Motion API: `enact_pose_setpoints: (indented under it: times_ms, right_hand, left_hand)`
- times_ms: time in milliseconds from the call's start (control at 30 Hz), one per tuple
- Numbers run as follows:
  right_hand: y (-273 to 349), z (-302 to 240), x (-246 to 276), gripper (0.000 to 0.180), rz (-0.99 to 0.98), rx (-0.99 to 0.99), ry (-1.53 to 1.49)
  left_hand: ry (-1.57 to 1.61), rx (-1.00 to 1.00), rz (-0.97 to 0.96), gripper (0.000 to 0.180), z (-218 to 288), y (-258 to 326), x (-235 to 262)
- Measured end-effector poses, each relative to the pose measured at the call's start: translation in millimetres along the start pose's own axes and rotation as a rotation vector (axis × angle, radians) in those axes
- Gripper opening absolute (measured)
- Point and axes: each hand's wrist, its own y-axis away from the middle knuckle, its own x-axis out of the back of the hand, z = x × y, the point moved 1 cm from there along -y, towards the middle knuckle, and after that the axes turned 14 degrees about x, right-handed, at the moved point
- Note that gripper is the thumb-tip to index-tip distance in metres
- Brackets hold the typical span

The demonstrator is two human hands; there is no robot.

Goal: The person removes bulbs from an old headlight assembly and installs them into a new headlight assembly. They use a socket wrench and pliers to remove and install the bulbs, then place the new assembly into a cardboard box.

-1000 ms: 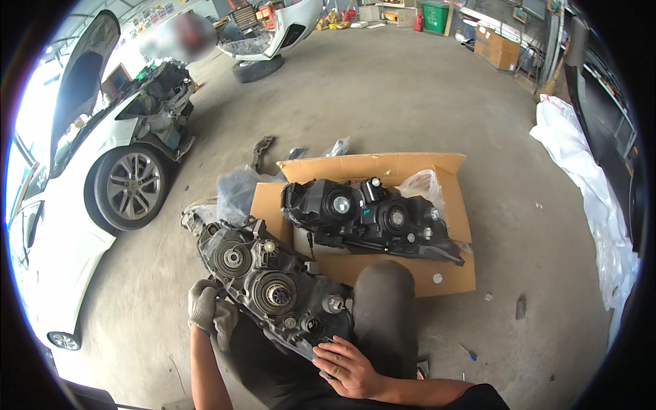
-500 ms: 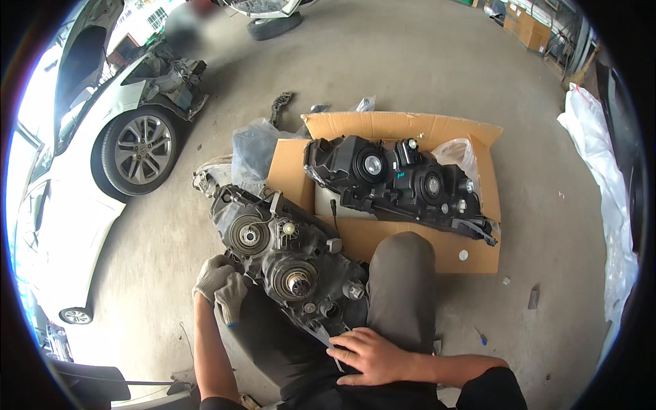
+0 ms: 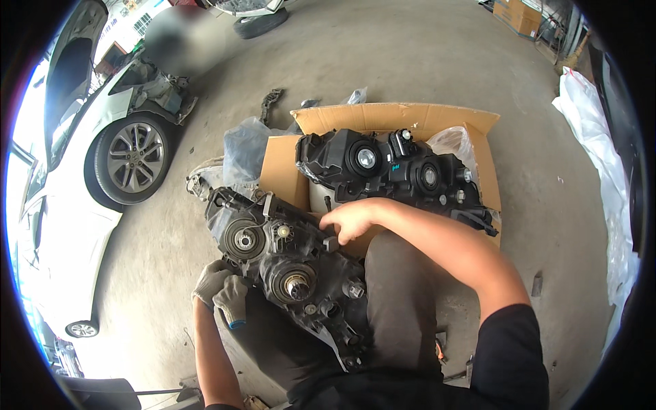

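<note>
left hand (image 3: 220,295): gloved, gripping near headlight housing (image 3: 287,263) edge | right hand (image 3: 350,220): bare, fingers curled, touching housing top | second headlight (image 3: 389,171): on cardboard (image 3: 280,171)

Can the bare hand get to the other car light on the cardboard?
Probably yes. The right hand hovers at the near headlight's top edge, right beside the second headlight on the cardboard, with nothing between them.

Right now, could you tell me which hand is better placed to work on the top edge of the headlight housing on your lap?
The right hand, I would judge: it is bare and already touching the upper edge of the near headlight housing. The gloved left hand sits at the housing's lower left corner, apparently steadying it.
</note>
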Motion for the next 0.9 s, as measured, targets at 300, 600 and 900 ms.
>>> enact_pose_setpoints:
  times_ms: [300, 600, 900]
  right_hand:
    - [-1, -7, -10, 0.040, -0.014, 0.121, 0.416]
    - [113, -138, -71, 0.027, 0.317, 0.071, 0.374]
    - [87, -132, -132, 0.047, 0.662, 0.132, 0.535]
  left_hand:
    - [-0.031, -0.178, 0.036, 0.014, -34, -2, -7]
    - [-0.019, -0.057, 0.022, 0.021, -42, -20, -15]
    - [-0.532, -0.408, 0.236, 0.022, -58, -21, -11]
